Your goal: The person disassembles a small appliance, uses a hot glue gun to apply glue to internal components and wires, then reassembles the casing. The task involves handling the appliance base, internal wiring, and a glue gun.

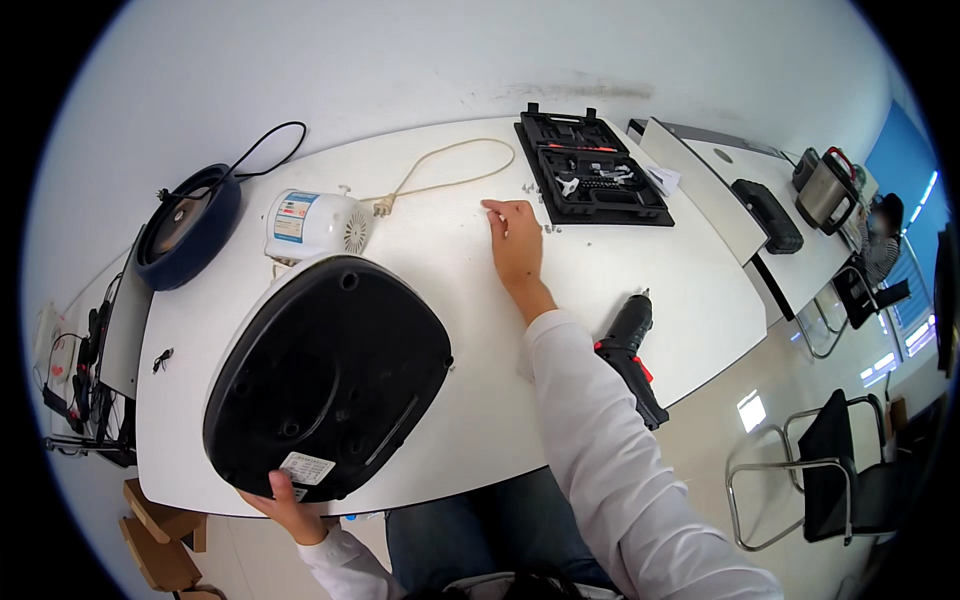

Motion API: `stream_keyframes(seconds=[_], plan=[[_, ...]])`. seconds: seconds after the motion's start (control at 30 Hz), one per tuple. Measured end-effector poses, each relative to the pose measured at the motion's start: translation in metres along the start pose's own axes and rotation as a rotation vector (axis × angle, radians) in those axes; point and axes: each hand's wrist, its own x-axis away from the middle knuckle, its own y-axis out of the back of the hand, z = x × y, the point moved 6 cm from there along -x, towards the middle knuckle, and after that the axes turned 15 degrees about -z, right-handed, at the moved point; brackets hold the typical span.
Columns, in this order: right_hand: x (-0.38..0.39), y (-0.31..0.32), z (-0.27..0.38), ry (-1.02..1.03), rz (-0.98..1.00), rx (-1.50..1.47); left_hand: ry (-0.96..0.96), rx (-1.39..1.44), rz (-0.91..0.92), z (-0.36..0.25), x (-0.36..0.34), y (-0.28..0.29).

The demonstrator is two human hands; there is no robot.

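Clock positions run from the bench's (480, 400) middle. Between one and two o'clock, an open black tool case (655, 208) holds rows of small bits, white pieces and a strip of orange-red; several tiny metal pieces lie beside it. Near four o'clock rests a black-and-red power driver (628, 362). On the neighbouring bench, at two o'clock, a black case (768, 215) is shut, its contents hidden, near a steel kettle (828, 190). Cardboard boxes (165, 550) stand on the floor at eight o'clock; what they hold cannot be made out.

The black-based appliance (330, 370) lies at eight o'clock, underside up, its far side hidden. The left hand (287, 508) grips its near rim, fingers mostly out of sight beneath. The right hand (517, 245), toward one o'clock, has its fingertips drawn close together; whether they pinch anything I cannot tell. At ten o'clock, a white motor unit (315, 225) sits partly behind the appliance.
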Motion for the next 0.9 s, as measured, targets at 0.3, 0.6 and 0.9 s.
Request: stream_keyframes(seconds=[0.3, 0.6, 0.9], plan=[[-0.033, 0.005, -0.029, 0.075, 0.187, 0.533, -0.261, -0.100, -0.076, -0.041, 0.002, -0.026], [-0.028, 0.002, -0.026, 0.110, 0.173, 0.488, -0.410, -0.177, -0.109, -0.041, 0.005, -0.017], [-0.010, 0.024, 0.064, 0.089, 0.024, -0.361, -0.329, -0.026, -0.009, -0.036, 0.005, -0.023]])
